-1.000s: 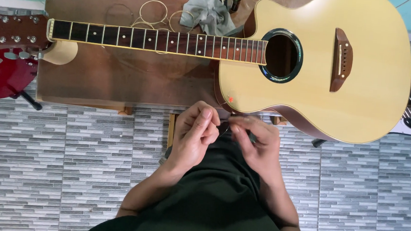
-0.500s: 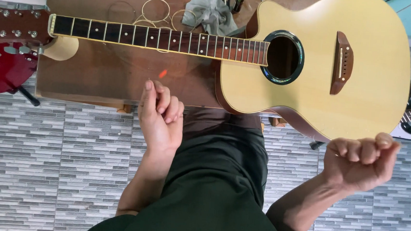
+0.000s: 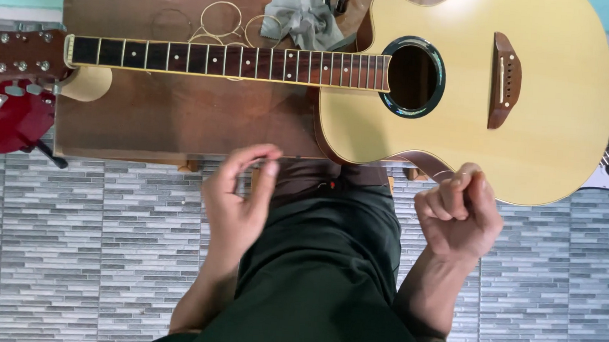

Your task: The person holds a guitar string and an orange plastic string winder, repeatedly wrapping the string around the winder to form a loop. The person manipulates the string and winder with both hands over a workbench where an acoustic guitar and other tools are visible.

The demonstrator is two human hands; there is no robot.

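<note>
- My left hand (image 3: pixel 239 201) hangs above my lap with thumb and forefinger curled near each other; whether they pinch anything I cannot tell.
- My right hand (image 3: pixel 458 216) is a loose fist, well apart from the left, just below the guitar's lower edge; if it grips something thin, that does not show.
- The acoustic guitar (image 3: pixel 467 89) lies flat on the tabletop (image 3: pixel 179 123) beyond both hands, its long axis running across me, headstock (image 3: pixel 19 58) past my left hand, body ahead of my right.
- Risk, as I judge it: the body overhangs the tabletop edge near my right hand, so a careless lift of that fist could knock it.
- Coiled strings (image 3: pixel 222 22) and a grey cloth (image 3: pixel 301 17) lie beyond the neck.
</note>
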